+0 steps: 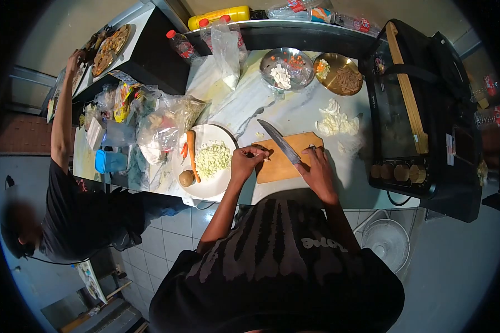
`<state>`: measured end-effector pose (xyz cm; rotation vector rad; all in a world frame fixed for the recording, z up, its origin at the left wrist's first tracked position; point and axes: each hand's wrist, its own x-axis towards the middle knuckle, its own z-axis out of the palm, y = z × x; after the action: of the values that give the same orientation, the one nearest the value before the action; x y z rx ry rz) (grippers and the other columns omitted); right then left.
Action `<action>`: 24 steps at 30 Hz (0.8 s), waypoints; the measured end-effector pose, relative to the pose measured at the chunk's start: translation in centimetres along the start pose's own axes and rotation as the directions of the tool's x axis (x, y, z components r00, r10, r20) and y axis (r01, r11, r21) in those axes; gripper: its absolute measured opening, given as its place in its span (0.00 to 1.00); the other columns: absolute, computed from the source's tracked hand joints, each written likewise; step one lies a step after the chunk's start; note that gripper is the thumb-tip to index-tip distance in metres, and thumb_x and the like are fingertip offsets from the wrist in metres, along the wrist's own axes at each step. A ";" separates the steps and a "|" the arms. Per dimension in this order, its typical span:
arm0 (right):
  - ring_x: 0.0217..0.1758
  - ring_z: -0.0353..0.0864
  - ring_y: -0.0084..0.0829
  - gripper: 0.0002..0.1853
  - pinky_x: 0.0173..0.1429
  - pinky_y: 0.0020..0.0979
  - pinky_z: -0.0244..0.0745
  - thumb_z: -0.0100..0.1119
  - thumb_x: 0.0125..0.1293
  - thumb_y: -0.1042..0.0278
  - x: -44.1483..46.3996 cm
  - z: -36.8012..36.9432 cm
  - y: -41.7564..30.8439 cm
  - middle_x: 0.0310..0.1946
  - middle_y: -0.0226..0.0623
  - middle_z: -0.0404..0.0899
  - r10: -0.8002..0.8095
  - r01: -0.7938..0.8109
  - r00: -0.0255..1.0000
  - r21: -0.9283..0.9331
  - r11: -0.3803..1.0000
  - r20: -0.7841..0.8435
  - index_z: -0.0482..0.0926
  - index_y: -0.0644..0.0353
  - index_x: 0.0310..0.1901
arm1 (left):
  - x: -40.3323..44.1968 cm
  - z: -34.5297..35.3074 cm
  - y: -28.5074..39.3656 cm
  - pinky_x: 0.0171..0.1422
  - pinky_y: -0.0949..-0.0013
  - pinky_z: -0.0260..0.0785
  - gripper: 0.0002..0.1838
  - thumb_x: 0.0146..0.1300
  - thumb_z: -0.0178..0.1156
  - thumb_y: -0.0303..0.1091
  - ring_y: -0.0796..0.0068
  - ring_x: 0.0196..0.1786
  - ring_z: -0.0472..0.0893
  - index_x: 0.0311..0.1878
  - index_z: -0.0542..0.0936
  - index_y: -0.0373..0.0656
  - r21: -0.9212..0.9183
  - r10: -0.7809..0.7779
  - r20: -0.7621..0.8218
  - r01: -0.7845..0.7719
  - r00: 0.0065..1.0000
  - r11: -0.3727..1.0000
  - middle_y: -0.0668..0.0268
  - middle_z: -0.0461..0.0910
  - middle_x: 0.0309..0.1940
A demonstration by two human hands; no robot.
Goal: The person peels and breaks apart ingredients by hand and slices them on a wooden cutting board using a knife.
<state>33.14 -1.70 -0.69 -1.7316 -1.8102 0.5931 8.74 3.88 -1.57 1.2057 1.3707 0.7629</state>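
A wooden cutting board (286, 171) lies on the counter in front of me. Across it slants a kitchen knife (282, 142), blade pointing away to the left. My right hand (320, 176) is closed at the knife's handle end, which it hides; a small pale bit shows by its fingertips. At the board's left edge, my left hand (246, 162) is closed in a pinch; what it holds is too small to name. Beside that hand, a white plate (210, 191) carries chopped pale green vegetable (213, 160), a carrot (191, 152), red chillies (184, 150) and a round brown item (186, 178).
Shredded pale leaves (336, 122) lie behind the board. Two metal plates stand farther back, one silver (269, 56), one gold-toned (356, 62). A black oven (403, 111) bounds the right. Plastic bags (161, 130) crowd the left, where another person (83, 216) reaches towards a raised surface.
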 end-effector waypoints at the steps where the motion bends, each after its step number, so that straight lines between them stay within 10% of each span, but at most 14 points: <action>1: 0.56 0.71 0.53 0.25 0.58 0.48 0.69 0.75 0.54 0.65 -0.1 -0.3 -0.2 0.49 0.47 0.72 -0.056 0.056 0.998 0.002 0.998 0.028 0.76 0.58 0.53 | -0.1 0.0 0.4 0.46 0.75 0.74 0.07 0.58 0.74 0.28 0.83 0.35 0.81 0.39 0.87 0.37 0.047 -0.022 -0.021 0.023 1.000 0.999 0.67 0.88 0.33; 7: 0.55 0.74 0.54 0.28 0.56 0.49 0.72 0.75 0.53 0.64 -0.8 1.7 -0.7 0.50 0.48 0.74 -0.061 0.062 0.997 -0.028 0.998 0.054 0.75 0.59 0.55 | 0.9 0.1 -2.5 0.42 0.77 0.74 0.12 0.57 0.73 0.22 0.83 0.32 0.81 0.45 0.84 0.37 -0.040 0.148 -0.050 -0.150 0.988 0.988 0.69 0.85 0.30; 10: 0.47 0.80 0.51 0.29 0.51 0.47 0.75 0.75 0.50 0.67 0.7 2.1 -0.2 0.42 0.47 0.79 0.038 -0.050 0.990 0.084 0.995 0.137 0.75 0.57 0.54 | -0.1 -0.1 -1.3 0.40 0.77 0.74 0.15 0.58 0.73 0.21 0.84 0.32 0.81 0.48 0.83 0.38 -0.200 -0.032 0.044 0.040 0.999 0.979 0.69 0.84 0.31; 19: 0.37 0.84 0.50 0.24 0.47 0.45 0.76 0.70 0.52 0.65 3.7 0.9 0.4 0.30 0.45 0.83 0.035 -0.055 0.948 0.055 0.997 0.315 0.75 0.58 0.51 | -1.0 -0.8 -0.8 0.36 0.79 0.68 0.13 0.58 0.75 0.26 0.86 0.32 0.77 0.44 0.82 0.39 0.029 0.022 -0.049 -0.021 0.999 0.999 0.72 0.80 0.30; 24: 0.37 0.84 0.52 0.19 0.48 0.44 0.76 0.59 0.64 0.65 2.0 2.8 2.8 0.32 0.47 0.84 0.010 -0.058 0.980 0.236 0.970 0.201 0.76 0.62 0.55 | 1.0 -0.3 -2.2 0.37 0.79 0.66 0.14 0.55 0.76 0.24 0.88 0.33 0.73 0.36 0.77 0.43 -0.040 0.132 0.282 -0.125 0.950 0.991 0.77 0.75 0.30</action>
<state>33.37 0.63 -4.41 -1.5879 -1.7572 0.9883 8.09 4.27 -3.84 1.3408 1.0536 0.6630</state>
